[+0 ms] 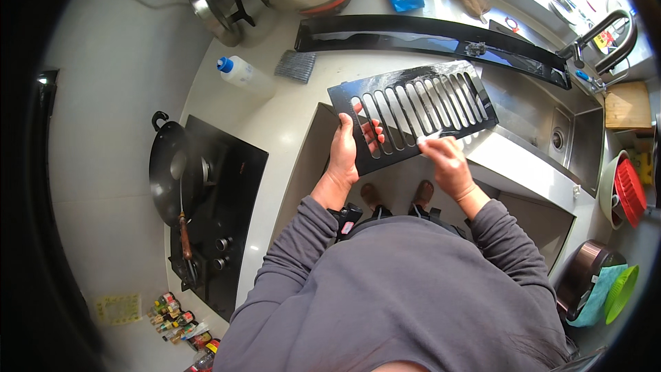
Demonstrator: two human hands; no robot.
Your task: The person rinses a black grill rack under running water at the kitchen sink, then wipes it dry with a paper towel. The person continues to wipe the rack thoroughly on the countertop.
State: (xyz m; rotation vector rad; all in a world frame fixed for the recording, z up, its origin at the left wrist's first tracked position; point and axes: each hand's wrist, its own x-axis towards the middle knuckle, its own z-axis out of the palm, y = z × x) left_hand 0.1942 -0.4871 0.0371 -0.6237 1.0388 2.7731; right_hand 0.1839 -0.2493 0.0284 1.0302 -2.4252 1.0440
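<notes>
The person's left hand (344, 148) grasps the left end of a glossy black, slotted rectangular panel (399, 80), thumb in front and fingers showing through the slots, apparently to bear its weight. The panel is raised over the front edge of the pale, smooth bench (303, 96), tilted so its face likely stays in view. The right hand (447, 165) has curled fingers at the panel's lower edge, by something small and white; whether they pinch it cannot be told. A long, glossy black strip (413, 34) reaches over the steel sink (523, 107), perhaps parked clear of the hands.
</notes>
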